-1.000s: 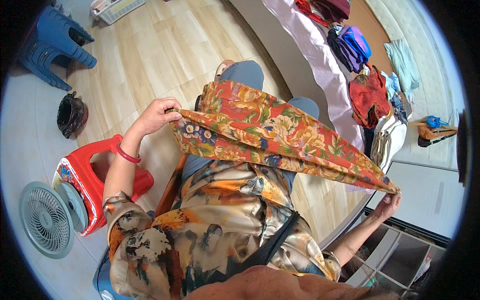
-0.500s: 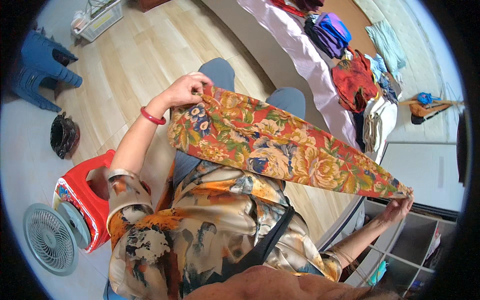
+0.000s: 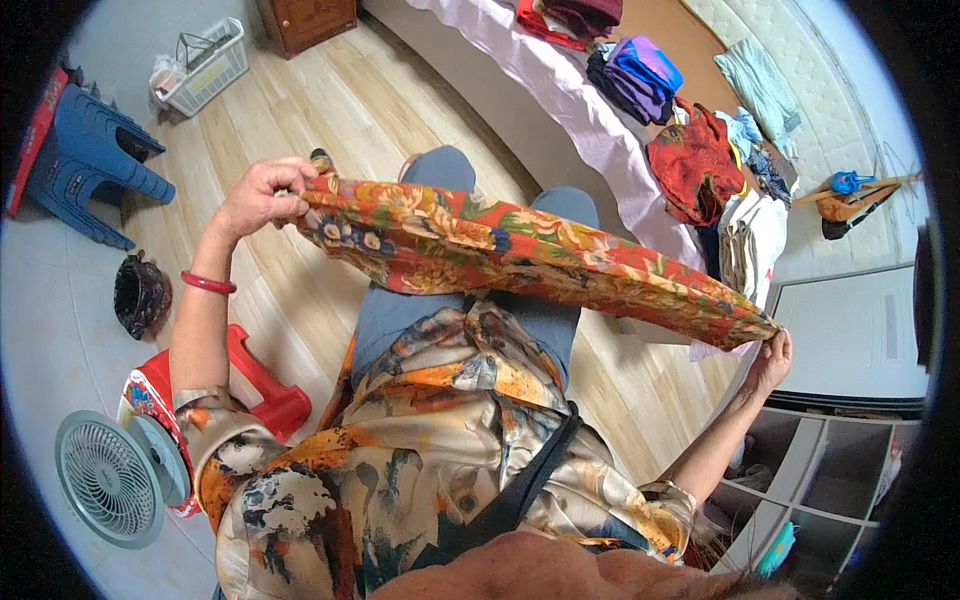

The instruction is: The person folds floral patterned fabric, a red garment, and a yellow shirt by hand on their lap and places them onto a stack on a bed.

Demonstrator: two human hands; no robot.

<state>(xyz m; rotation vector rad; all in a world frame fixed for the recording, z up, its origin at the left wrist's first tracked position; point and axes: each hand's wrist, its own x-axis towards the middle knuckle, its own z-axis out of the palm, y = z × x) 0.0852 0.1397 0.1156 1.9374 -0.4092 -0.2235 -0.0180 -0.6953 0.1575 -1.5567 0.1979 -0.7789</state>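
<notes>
A long red floral cloth with cream, yellow and blue blossoms stretches across in front of me above my knees. It looks like a folded garment, though its kind is not clear. My left hand, below a red bangle, pinches its left end. At the other end, lower and further right, my right hand grips the narrowed tip between its fingers. The cloth hangs in the air, pulled fairly taut, with its lower edge sagging near the left hand.
On the bed at the right lie folded clothes, among them a blue-purple pile and a red garment. A blue stool, a grey fan and a red stool stand left. Shelving is at lower right.
My left hand has moved left and slightly up; my right hand has come inward and up. The cloth has turned from a broad, flat face to a narrower, folded strip.
</notes>
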